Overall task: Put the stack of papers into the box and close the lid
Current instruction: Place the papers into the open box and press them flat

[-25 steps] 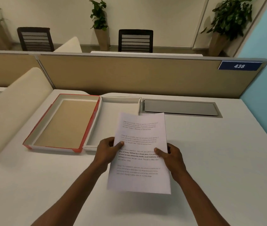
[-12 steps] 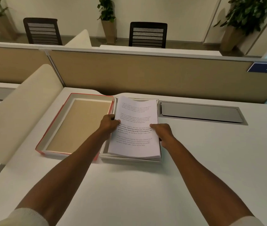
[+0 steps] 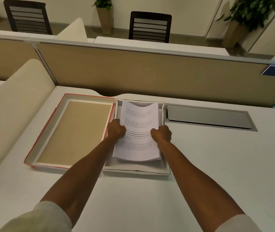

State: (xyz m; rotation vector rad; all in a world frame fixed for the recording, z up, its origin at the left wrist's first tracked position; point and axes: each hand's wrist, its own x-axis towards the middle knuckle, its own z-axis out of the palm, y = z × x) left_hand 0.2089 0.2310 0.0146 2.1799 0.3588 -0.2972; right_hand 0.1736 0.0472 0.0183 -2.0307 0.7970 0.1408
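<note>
Office cubicle, tan partition [image 3: 150, 72] running across the back, two dark chairs and potted plants behind it; I am watching a white desk [image 3: 209, 173] filling most of the head view. Largest item on it is the red-edged lid [image 3: 49, 134], lying upside down with its tan inside showing, touching the left wall of the white box [image 3: 166, 164]. A grey cable hatch [image 3: 207, 117] is sitting just beside the box on the right, clear of the work. Over the box, the stack of papers [image 3: 137, 124] is hanging with its long axis running away from me, matching the box's long axis; its far end is drooping into the tray while the near end is riding above the front wall, bowed. The left hand [image 3: 115, 131] is gripping the stack's left edge and the right hand [image 3: 162, 133] its right edge, both clenched on it at mid-length, fingers underneath out of sight. I am judging the stack not yet seated: lowering and letting go come next, and both hands are equally near. The lid is lying nearer the left hand, nothing blocking it.
</note>
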